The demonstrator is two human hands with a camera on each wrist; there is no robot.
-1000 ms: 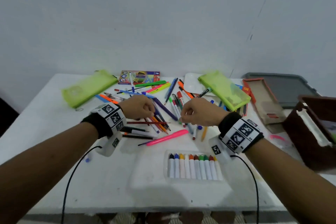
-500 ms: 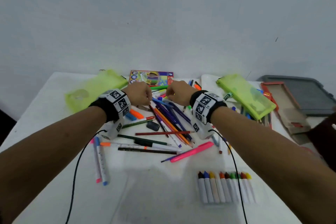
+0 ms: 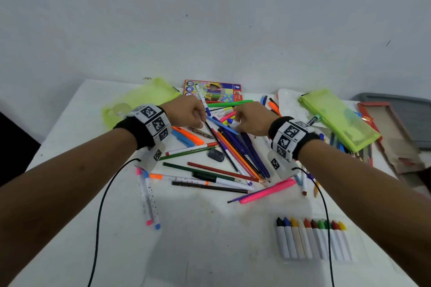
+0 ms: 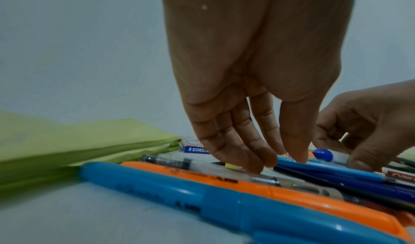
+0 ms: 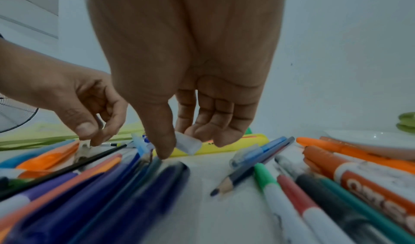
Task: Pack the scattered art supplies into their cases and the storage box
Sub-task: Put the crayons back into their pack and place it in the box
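Both my hands sit over the far end of the pen pile (image 3: 235, 154), which fans toward me w/ long axes running near-to-far, tilted a bit right. R hand (image 3: 253, 121) is nearer the purple/blue bundle; its thumb tip touches the bundle's top end while the fingers (image 5: 209, 132) curl round a small pale cap (image 5: 188, 145), so it's gripping that, not a pen. L hand (image 3: 186, 112) is just left of it, fingers curled down onto a thin black pencil (image 3: 215, 137); from the L wrist cam the tips rest on a clear pen (image 4: 202, 166) and a blue one, but I can't tell if it's a true pinch. Orange marker (image 3: 187, 135) and blue marker (image 4: 179, 200) lie just beside L wrist, across the reach. Green pouches: one far left (image 3: 140, 100), one far right (image 3: 338, 116), both well apart from the pile. Crayon tray (image 3: 312, 240) near me, right. Eraser (image 3: 215, 155) sits among the pencils. I'd judge the crossed pencils below will snag any lengthwise pull.
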